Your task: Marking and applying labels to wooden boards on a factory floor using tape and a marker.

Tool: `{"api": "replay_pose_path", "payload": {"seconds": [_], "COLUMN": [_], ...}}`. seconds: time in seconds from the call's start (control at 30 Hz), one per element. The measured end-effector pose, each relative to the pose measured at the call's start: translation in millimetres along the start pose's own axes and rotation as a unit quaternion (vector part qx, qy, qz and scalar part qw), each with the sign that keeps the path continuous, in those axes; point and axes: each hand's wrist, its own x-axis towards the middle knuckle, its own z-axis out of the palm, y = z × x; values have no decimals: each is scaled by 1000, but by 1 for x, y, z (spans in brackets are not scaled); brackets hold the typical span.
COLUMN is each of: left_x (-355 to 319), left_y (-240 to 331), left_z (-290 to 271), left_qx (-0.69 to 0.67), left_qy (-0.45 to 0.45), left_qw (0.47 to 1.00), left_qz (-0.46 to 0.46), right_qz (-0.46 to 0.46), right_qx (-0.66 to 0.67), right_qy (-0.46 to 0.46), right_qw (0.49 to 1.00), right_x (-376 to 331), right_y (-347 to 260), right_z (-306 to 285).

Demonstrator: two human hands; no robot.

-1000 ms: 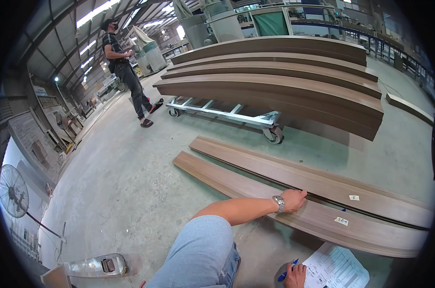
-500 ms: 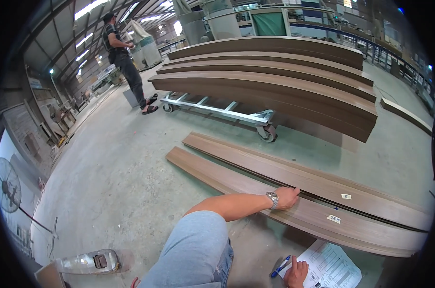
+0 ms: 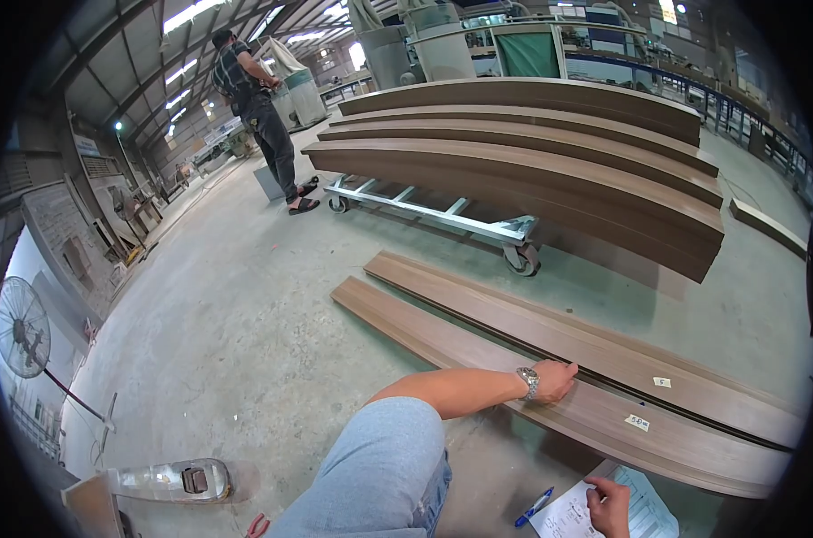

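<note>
Two long wood-grain boards lie side by side on the floor, a near board [image 3: 478, 341] and a far board [image 3: 514, 314], with a dark gap between them. My left hand [image 3: 554, 382], a metal watch at its wrist, rests on the near board, fingers curled over its edge at the gap. Lower down, my right hand [image 3: 609, 507] pinches a written sheet of paper [image 3: 563, 518]; a printed sheet [image 3: 648, 511] shows beyond it. A blue pen [image 3: 534, 507] lies beside the paper, apart from the hand. Small labels [image 3: 638, 422] are stuck on both boards.
A wheeled metal cart [image 3: 442, 215] carries several long brown boards [image 3: 514, 179] ahead. Another person [image 3: 258, 117] stands beyond it at left. A floor fan [image 3: 22, 327], a clear-topped tool [image 3: 178, 481] and red-handled pliers [image 3: 258, 524] are on the left side. A strip [image 3: 767, 226] lies far right.
My right hand has moved right, away from the pen, and now grips a sheet, with the papers shifted. My left hand stays on the near board. The whole view has shifted slightly.
</note>
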Motion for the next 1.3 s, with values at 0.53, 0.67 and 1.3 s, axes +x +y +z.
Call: {"api": "replay_pose_path", "payload": {"seconds": [0.53,0.67,1.3], "left_x": [8,-7,-5], "left_y": [12,0,7], "left_z": [0,-18,-13], "left_qx": [-12,34,-36], "left_qy": [-73,-35,-31], "left_qw": [994,998,999], "left_qz": [-81,-45,-11], "right_qz": [114,84,17], "right_qx": [-33,-60,-10], "right_qy": [387,415,449], "right_qw": [915,904,893], "right_x": [90,101,87], "right_y": [98,69,105], "right_z": [-110,-87,-80]}}
